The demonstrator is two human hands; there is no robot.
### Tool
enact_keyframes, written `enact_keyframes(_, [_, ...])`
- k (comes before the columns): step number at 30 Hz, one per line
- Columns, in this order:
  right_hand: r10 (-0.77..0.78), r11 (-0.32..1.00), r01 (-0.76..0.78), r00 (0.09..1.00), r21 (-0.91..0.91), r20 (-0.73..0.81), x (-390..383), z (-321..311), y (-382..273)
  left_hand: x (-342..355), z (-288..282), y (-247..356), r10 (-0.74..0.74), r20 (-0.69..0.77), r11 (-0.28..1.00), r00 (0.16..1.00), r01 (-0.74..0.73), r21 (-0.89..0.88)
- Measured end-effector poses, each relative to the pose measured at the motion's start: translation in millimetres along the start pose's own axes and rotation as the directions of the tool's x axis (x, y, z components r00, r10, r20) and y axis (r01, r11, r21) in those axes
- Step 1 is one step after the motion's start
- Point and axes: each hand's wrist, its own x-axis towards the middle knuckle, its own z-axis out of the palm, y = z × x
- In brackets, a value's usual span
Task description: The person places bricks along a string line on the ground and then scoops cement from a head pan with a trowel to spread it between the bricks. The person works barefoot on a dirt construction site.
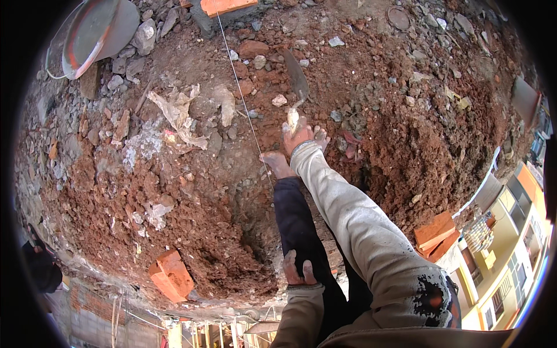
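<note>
My right hand [297, 138] is closed around the pale handle of a trowel [297, 78]. The trowel's dark, pointed blade lies over the reddish soil, away from me. Close beside that hand are my bare feet [277, 165], one partly hidden behind the hand. My left hand [298, 270] rests on my dark-trousered leg, its thumb and fingers apart, with nothing seen in it. A thin white string [239, 84] stretches from an orange brick [229, 5] at the far side toward my foot.
Rubble and loose red soil surround me. A round metal pan [96, 35] lies at the far left. Orange bricks [172, 276] sit at the near left, and more bricks [436, 235] at the near right. Torn, crumpled paper-like scrap [178, 116] lies left of the string. Buildings appear lower right.
</note>
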Motion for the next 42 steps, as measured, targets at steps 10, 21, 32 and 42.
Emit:
enact_keyframes(10, [0.035, 0.99, -0.041, 0.998, 0.138, 0.05, 36, 12, -39, 1, -2, -2, -0.017, -0.047, 0.997, 0.999, 0.014, -0.072])
enact_keyframes(21, [-0.051, 0.998, 0.051, 0.999, 0.037, 0.009, 4, -21, 0, 2, -10, 0, -0.045, 0.021, 0.998, 0.999, 0.046, -0.042])
enact_keyframes(32, [0.171, 0.965, -0.164, 0.985, -0.205, 0.014, 34, 17, 77, 10, -9, -10, 0.029, 0.037, 0.998, 0.999, -0.027, -0.052])
enact_keyframes(42, [0.222, 0.932, -0.029, 0.833, 0.36, -0.506, 29, -47, 85, 18, -21, 3, 0.105, 0.021, 0.994, 0.994, -0.105, 0.004])
